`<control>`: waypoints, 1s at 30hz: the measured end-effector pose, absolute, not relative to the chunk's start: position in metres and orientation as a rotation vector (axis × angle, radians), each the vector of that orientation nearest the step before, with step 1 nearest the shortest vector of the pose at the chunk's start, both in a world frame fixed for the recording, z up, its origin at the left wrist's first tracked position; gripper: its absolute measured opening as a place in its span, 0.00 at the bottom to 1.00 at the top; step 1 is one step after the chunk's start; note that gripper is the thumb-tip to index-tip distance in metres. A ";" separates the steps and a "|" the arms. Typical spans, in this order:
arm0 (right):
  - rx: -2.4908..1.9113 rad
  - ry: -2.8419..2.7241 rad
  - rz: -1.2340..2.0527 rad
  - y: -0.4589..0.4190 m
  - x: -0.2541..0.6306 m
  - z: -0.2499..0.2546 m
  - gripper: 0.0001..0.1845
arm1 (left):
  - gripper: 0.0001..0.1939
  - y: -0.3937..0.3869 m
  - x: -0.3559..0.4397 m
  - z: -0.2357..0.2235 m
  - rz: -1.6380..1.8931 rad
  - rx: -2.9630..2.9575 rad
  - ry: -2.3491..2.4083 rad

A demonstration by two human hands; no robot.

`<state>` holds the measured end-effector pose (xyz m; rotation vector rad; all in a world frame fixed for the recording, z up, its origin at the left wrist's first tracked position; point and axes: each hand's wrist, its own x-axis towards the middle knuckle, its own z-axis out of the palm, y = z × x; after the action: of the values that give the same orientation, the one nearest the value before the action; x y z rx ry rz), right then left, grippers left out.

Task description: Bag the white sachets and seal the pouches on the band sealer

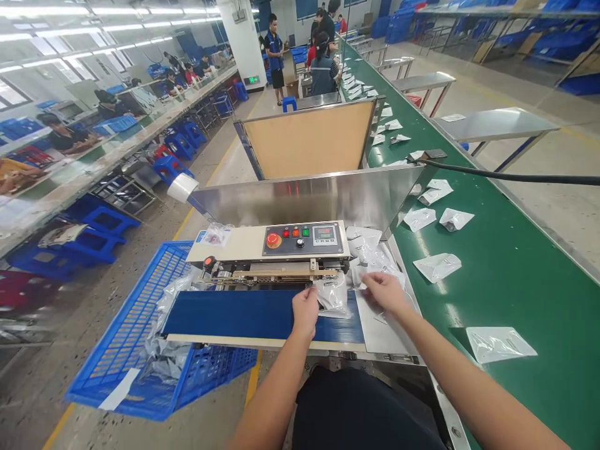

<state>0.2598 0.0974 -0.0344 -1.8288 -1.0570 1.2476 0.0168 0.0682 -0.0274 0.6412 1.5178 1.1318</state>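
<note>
My left hand point(305, 310) rests on the blue belt point(234, 314) of a band sealer point(276, 250), its fingers closed on the left edge of a clear plastic bag point(332, 294) at the sealer's slot. My right hand point(385, 291) lies over a heap of clear bags point(370, 253) on the steel shelf to the right, fingers bent and touching the bags; whether it grips one I cannot make out.
A blue crate point(135, 325) with sealed bags sits left below the belt. A green conveyor point(506, 275) on the right carries several flat bags. A black cable point(506, 177) crosses it. People work at far benches and down the line.
</note>
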 end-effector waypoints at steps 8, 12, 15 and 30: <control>-2.270 -1.652 0.876 0.178 0.298 -0.052 0.15 | 0.27 -0.002 -0.007 0.001 1.511 0.764 1.767; -1.972 -1.553 0.712 0.146 0.299 -0.033 0.15 | 0.23 -0.001 0.034 0.008 1.362 1.085 1.548; -1.656 -1.431 0.638 0.101 0.297 -0.002 0.18 | 0.23 0.018 0.063 0.013 1.291 1.325 1.446; -1.620 -0.831 1.225 0.018 0.282 -0.007 0.28 | 0.26 0.034 0.101 -0.024 1.017 1.006 1.306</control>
<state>0.2817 0.0183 -0.0071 -1.6204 -0.8315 1.2248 0.1006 0.0344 -0.0244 1.0059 1.3060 1.0175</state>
